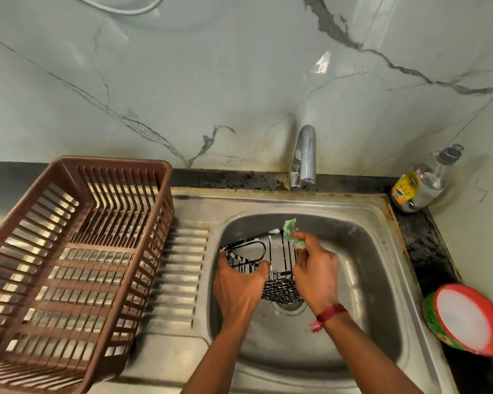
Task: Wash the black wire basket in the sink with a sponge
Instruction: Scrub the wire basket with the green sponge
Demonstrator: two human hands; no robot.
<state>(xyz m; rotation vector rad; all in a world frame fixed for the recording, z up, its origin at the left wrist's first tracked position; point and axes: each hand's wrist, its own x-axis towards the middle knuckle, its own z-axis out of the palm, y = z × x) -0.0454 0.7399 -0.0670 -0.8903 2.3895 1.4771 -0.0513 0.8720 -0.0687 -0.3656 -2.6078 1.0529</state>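
Directly above the sink's (pixel 382 211) drain, our left hand (pixel 239 288) grips the foam-streaked black wire basket (pixel 279 260), fingers curled round its near rim. Our right hand (pixel 316 274) pinches a green sponge (pixel 291 228) against the basket's far corner. A brown plastic rack (pixel 77 251) stands left of the sink, a tap (pixel 305 157) behind it.

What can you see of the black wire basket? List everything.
The black wire basket is a rectangular rack of thin dark metal rods, with a fine mesh panel at its lower end and an oval wire loop on one side. White suds cling to its top rim. It is held tilted inside the sink, above the drain. The left hand grips its near left side; the right hand holds a green sponge against its far right corner.
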